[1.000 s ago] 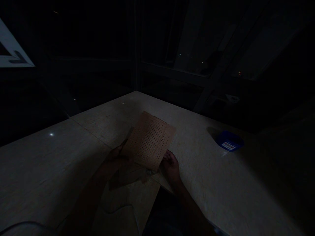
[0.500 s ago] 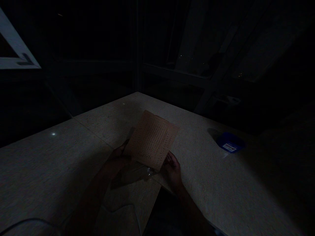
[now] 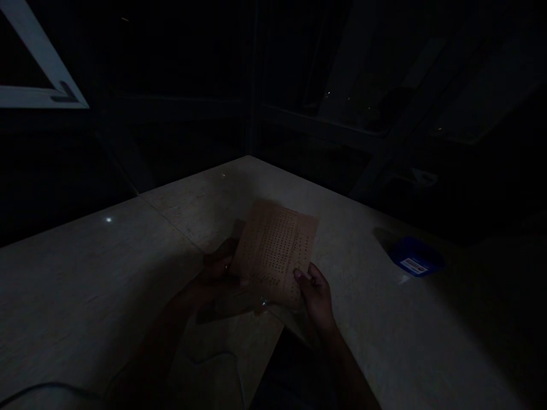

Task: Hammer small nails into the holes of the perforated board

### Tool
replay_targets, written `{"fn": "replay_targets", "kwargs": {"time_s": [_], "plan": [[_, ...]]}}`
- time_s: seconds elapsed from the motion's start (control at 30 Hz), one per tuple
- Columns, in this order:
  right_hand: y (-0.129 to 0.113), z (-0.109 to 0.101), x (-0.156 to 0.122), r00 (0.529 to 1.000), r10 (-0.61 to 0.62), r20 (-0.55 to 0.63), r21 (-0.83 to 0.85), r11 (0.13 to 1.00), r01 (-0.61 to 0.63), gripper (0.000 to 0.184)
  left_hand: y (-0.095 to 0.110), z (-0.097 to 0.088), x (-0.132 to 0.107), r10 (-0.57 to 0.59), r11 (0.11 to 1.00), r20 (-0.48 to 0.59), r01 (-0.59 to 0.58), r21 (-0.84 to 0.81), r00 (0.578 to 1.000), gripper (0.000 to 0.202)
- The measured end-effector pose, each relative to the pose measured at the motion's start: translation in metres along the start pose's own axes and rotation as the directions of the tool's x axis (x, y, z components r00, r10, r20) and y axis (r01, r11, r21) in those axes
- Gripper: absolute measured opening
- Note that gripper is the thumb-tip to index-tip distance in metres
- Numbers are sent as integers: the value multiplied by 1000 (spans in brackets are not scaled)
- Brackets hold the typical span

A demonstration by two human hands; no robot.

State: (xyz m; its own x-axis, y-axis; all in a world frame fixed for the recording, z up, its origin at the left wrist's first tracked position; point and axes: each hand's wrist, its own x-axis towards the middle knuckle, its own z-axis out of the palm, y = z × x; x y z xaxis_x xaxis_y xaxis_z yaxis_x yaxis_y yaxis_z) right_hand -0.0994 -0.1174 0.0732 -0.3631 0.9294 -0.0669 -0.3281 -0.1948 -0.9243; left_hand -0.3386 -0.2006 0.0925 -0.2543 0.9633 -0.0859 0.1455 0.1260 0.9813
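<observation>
A thin brown sheet (image 3: pixel 273 245), like paper or card, is covered with rows of small dark dots or holes. It tilts above the stone-like counter between my two hands. My left hand (image 3: pixel 216 273) is closed on its left edge; the light there is poor. My right hand (image 3: pixel 317 293) pinches the lower right edge, thumb on the front face and fingers behind. Just below the sheet's lower edge, a small shiny thing (image 3: pixel 262 306) catches the light, too dark to name.
The counter (image 3: pixel 367 330) has a corner at the far middle and a dark gap (image 3: pixel 284 370) at the near edge. A blue container (image 3: pixel 416 256) with a white label stands at right. A cable (image 3: pixel 55 386) runs along the near left. Dark window frames (image 3: pixel 252 125) rise behind.
My right hand has shifted from behind the sheet's lower right corner, and its thumb now lies on the front. The sheet's tilt has changed slightly. The whole view has shifted a little.
</observation>
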Motion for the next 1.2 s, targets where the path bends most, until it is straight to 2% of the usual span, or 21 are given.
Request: {"fn": "replay_targets", "kwargs": {"time_s": [0.07, 0.13, 0.27, 0.57, 0.7, 0.87, 0.97, 1.03, 1.1, 1.2], "plan": [[-8, -7, 3, 1000, -15, -15, -48, 999, 14, 40, 2, -2, -2, -80, 996, -1, 80, -47, 997, 51], [-13, -15, 6, 1000, -7, -14, -86, 996, 6, 41, 6, -4, -5, -130, 989, -65, 124, -84, 989, 52], [-15, -25, 8, 1000, 23, -7, -100, 995, -24, 41, 18, -5, -9, -133, 980, -163, 105, -169, 978, 54], [-13, -11, 6, 996, 71, 54, -90, 994, -66, 41, 13, 1, -7, -147, 984, -127, 132, -120, 981, 50], [-7, -9, 6, 996, 74, 58, -79, 994, -70, 40, 12, 0, -6, -136, 985, -160, 117, -127, 978, 48], [-5, -11, 7, 997, 54, 49, -103, 993, -49, 39, 22, 2, -8, -166, 979, -199, 137, -153, 966, 51], [-9, -12, 8, 991, 45, 126, -169, 985, -23, 37, 30, 6, -10, -161, 974, -205, 122, -191, 965, 56], [-11, -12, 8, 978, 59, 201, -218, 976, -14, 37, 33, 8, -11, -157, 968, -253, 98, -231, 955, 58], [-12, -12, 7, 972, 65, 225, -257, 966, -5, 38, 34, 9, -11, -149, 962, -351, 53, -270, 925, 56], [-13, -15, 8, 993, 19, 115, -281, 960, 14, 38, 33, 7, -11, -131, 948, -489, -36, -317, 862, 50]]}}
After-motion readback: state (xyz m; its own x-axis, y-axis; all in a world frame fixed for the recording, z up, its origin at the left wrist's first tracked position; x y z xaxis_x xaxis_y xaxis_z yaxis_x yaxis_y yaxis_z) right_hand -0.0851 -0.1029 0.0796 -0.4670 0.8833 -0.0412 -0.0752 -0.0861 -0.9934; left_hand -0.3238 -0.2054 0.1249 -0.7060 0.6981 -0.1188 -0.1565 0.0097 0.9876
